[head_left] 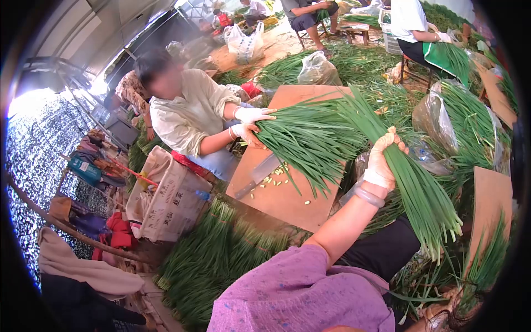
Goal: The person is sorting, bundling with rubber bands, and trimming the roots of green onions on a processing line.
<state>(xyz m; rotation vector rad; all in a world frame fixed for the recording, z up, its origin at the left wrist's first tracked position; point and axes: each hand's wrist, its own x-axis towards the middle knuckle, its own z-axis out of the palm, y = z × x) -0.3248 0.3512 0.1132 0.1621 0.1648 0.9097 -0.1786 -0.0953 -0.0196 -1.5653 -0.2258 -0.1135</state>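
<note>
My left hand (383, 162), in a thin pale glove with a bangle at the wrist, is closed around a bunch of garlic chives (412, 188). The bunch slants, its pale cut ends low at the right and its leaf tips up at the left, over the board's edge. My right hand does not show. Across a brown board (238, 185), a co-worker's two gloved hands (249, 123) hold another bunch of garlic chives (310, 133). On the board lie a knife (259, 176) and several short cut stem pieces (271, 181).
Tied chive bundles (215, 254) lie on the ground below the board. A white plastic crate (168, 193) stands at the left. Plastic bags (437, 124) and loose chives lie at the right, near another board (488, 205). Other people sit working farther back.
</note>
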